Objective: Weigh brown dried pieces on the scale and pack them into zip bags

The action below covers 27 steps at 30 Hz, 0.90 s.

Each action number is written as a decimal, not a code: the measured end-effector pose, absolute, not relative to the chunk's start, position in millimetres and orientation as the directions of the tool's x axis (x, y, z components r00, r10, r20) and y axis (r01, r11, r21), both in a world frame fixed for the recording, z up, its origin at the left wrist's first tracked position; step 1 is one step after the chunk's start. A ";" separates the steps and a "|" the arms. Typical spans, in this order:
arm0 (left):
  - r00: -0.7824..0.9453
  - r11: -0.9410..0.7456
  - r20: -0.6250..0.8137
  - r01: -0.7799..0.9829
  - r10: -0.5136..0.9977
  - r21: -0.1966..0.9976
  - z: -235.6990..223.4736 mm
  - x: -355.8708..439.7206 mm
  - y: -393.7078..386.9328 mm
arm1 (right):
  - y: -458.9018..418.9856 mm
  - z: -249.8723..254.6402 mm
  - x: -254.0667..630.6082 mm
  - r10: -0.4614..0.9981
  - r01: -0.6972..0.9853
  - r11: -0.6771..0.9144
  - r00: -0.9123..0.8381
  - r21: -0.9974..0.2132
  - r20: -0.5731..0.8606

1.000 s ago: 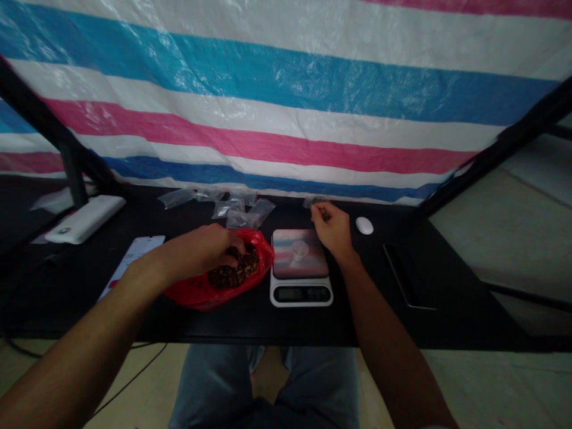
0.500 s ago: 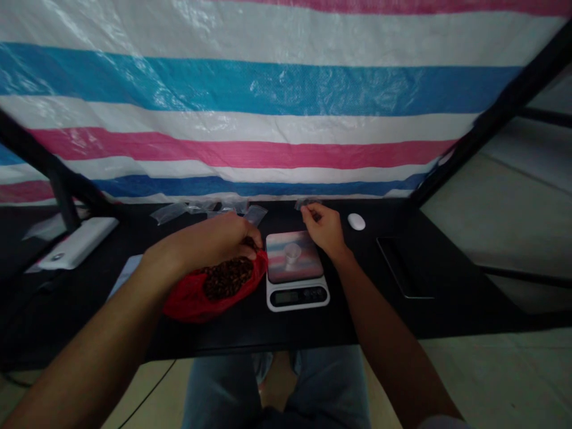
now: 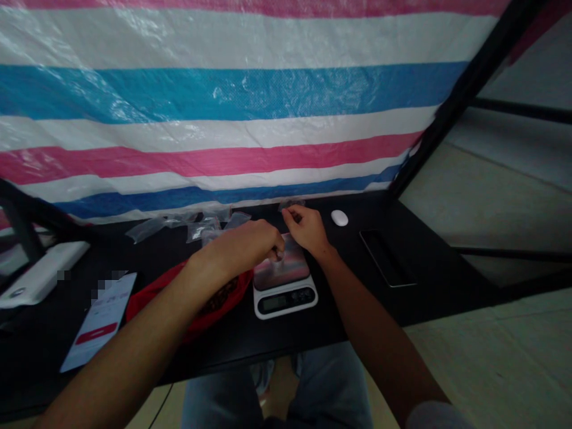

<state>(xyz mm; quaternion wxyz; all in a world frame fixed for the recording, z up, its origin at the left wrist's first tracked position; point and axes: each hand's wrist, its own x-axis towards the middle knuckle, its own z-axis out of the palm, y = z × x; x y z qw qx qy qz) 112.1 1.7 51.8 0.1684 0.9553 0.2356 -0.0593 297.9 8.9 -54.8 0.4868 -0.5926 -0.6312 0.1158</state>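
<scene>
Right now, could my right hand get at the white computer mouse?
Probably yes: your right hand sits just to the left of the white computer mouse, and nothing seems to stand between them. Its fingers are at a small clear plastic bag, though, which might need releasing first.

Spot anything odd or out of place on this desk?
Small clear plastic bags lie crumpled and scattered along the back of the black desk instead of being stacked, which looks untidy. The red plastic bag also lies slumped open beside the digital kitchen scale, with its dark contents showing.
</scene>
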 end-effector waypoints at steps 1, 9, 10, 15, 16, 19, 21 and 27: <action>0.884 -0.833 -0.191 0.466 0.427 0.298 50.9 112.0 1.6 | 8.7 -54.8 297.9 0.861 0.634 0.273 0.175 -0.723 0.478; 0.895 -0.849 -0.140 0.447 0.424 0.282 47.3 115.2 2.6 | 6.8 -52.5 296.7 0.872 0.643 0.279 0.142 -0.713 0.469; 0.896 -0.848 -0.138 0.444 0.422 0.289 47.5 115.7 2.4 | 7.0 -52.7 296.7 0.871 0.642 0.284 0.138 -0.713 0.471; 0.912 -0.840 -0.109 0.408 0.396 0.357 49.6 114.5 0.0 | 7.1 -54.8 296.5 0.874 0.641 0.283 0.134 -0.714 0.467; 0.915 -0.836 -0.096 0.398 0.392 0.379 49.3 113.9 -0.2 | 6.9 -55.2 296.2 0.875 0.639 0.286 0.130 -0.714 0.467; 0.922 -0.826 -0.064 0.371 0.381 0.424 48.4 111.8 0.4 | 6.7 -55.4 295.6 0.872 0.637 0.301 0.118 -0.710 0.475; 0.921 -0.830 -0.061 0.374 0.385 0.414 50.2 109.4 0.2 | 6.9 -53.7 296.6 0.871 0.625 0.311 0.114 -0.716 0.478; 0.807 -0.748 -0.114 0.583 0.580 0.318 61.9 70.5 -9.2 | -2.3 -34.2 313.5 0.951 0.454 0.282 -0.250 -0.845 0.183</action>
